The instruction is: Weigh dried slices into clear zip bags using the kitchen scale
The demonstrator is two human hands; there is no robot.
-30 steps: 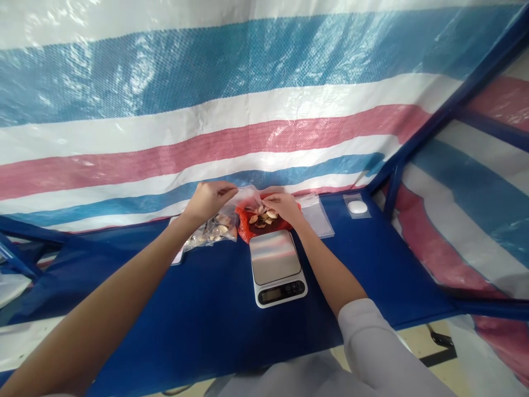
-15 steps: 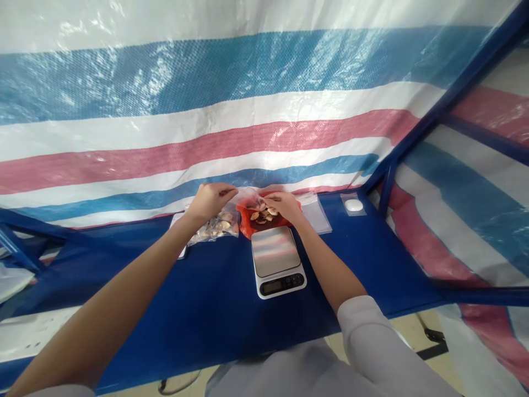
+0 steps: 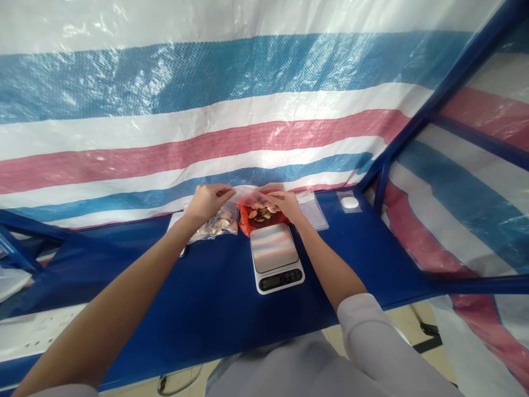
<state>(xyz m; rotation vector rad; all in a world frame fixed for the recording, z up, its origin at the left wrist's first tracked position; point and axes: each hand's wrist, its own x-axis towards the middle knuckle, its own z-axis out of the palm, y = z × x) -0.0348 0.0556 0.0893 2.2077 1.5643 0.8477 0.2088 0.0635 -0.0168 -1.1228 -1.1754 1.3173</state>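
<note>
A clear plastic bag (image 3: 249, 195) is stretched between my two hands near the back of the table. My left hand (image 3: 209, 200) pinches one end, above a filled clear bag (image 3: 218, 225) of pale brown dried slices. The other end is pinched by my right hand (image 3: 288, 204), over an open red plastic bag (image 3: 244, 221). Brown dried slices (image 3: 262, 214), perhaps mushrooms, lie in the red bag, partly covered by the clear film. Just in front stands a white kitchen scale (image 3: 274, 251) with nothing on its shiny plate.
Flat clear bags (image 3: 316, 212) lie right of the red bag. Farther right is a white rounded object (image 3: 349, 202) on clear film. A white phone-like item (image 3: 175, 219) is partly under my left wrist. A white power strip (image 3: 41, 331) sits at left; blue frame bars (image 3: 384, 179) flank the table (image 3: 206, 298).
The view has shifted slightly. The clear bag between my hands hangs a little lower over the slices; both hands keep their pinch on it.
</note>
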